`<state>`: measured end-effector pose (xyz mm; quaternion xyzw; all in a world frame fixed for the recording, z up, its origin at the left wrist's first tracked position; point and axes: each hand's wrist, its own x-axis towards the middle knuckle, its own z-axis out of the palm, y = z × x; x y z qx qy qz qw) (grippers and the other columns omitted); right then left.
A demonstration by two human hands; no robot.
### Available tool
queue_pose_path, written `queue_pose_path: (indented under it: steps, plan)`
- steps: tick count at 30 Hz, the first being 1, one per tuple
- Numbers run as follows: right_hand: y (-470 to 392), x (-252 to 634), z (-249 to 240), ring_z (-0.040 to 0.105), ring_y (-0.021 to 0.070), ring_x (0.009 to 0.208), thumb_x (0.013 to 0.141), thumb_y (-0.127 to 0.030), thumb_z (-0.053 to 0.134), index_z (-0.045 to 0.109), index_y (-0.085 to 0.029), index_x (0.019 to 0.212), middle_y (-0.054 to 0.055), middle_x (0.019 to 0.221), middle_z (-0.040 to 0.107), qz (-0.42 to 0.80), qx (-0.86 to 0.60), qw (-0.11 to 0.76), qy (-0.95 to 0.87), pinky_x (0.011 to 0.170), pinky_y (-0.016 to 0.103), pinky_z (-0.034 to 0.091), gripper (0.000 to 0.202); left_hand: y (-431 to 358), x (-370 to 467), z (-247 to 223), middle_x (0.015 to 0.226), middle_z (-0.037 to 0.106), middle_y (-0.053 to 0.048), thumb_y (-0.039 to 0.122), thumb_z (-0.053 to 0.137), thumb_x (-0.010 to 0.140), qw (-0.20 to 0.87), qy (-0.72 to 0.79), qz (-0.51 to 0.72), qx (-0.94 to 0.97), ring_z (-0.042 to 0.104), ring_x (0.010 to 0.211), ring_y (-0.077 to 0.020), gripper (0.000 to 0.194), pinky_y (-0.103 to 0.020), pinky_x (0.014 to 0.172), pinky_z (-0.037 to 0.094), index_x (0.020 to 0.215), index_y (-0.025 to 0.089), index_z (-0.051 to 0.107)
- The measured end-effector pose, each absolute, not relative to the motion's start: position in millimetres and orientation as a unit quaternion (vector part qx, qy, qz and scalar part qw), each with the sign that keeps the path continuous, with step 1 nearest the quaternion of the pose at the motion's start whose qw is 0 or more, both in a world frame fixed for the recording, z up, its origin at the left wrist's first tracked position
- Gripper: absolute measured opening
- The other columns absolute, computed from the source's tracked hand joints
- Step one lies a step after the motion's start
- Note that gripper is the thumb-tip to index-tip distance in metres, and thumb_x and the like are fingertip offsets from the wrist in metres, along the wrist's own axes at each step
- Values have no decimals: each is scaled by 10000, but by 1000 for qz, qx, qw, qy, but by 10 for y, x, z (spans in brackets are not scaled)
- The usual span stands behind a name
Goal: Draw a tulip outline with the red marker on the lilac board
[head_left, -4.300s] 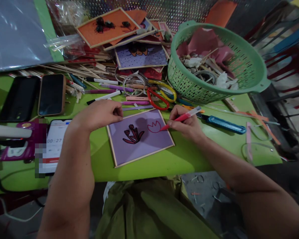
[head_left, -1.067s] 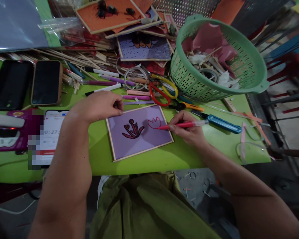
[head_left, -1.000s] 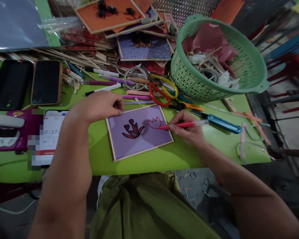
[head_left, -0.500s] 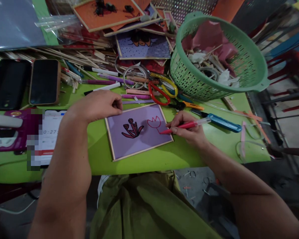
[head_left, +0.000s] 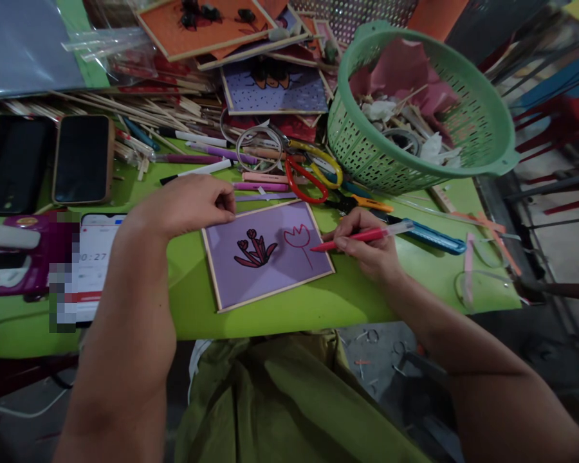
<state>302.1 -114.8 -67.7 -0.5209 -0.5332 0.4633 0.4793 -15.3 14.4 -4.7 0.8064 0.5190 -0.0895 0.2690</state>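
Note:
A purple card (head_left: pixel 270 283) with a pale wooden frame lies on the green table. It bears dark red tulips (head_left: pixel 255 249) at its middle and a red tulip outline (head_left: pixel 298 236) with a stem at its right. My right hand (head_left: pixel 367 244) pinches a red marker (head_left: pixel 371 235), its tip over the card just right of the outline. My left hand (head_left: pixel 197 202) rests at the card's upper left corner, fingers curled down on the frame's edge; whether they grip it is hidden.
Behind the card are scissors (head_left: pixel 307 181), pens and tape rolls (head_left: pixel 259 149). A green basket (head_left: pixel 381 151) of scraps stands back right, a blue cutter (head_left: pixel 431 236) in front of it. Phones (head_left: pixel 83 159) lie left; framed pictures (head_left: pixel 277 90) are piled behind.
The stem under the tulip outline is longer. My right hand has lifted the marker tip slightly up from the stem and to its right. My left hand has stayed at the corner.

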Motion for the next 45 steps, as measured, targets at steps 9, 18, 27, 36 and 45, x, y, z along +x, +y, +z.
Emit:
queue_pose_path:
  steps: [9,18,27,36,45]
  plan:
    - [-1103,2990,-624,521,147,597,775,-306,872,683,-252,750,-29,673,638,421,-530,476,-561,574,300,390,198,141,-146,-38,960,863,-21,414,673,803,262,516,-101,809,765,935,-268,271,-334,774,505,988,291,828]
    - [-1112,2986,-659,556,170,634,810,-368,889,648,-257,756,-12,703,659,423,-529,468,-568,588,311,425,272,123,-114,-6,1018,856,-36,414,652,780,263,525,-103,803,767,925,-274,275,-347,782,495,975,279,792]
    - [-1116,2992,-648,550,163,639,828,-425,899,664,-256,765,-17,704,653,428,-533,449,-576,598,316,417,297,138,-142,-30,955,854,-35,410,653,781,265,518,-102,807,767,969,-288,291,-350,825,523,983,289,823]
    - [-1116,3019,-659,576,183,655,792,-456,920,655,-261,731,-11,702,639,447,-529,448,-566,627,336,455,334,141,-147,-28,930,853,-27,413,671,771,263,517,-95,809,770,932,-281,273,-344,806,521,972,290,808]
    - [-1134,3036,-652,726,254,748,725,-494,941,665,-258,683,-9,663,643,484,-512,439,-558,721,406,600,366,139,-136,-29,923,852,-26,404,652,786,252,516,-104,812,777,985,-289,264,-337,806,526,966,294,811]
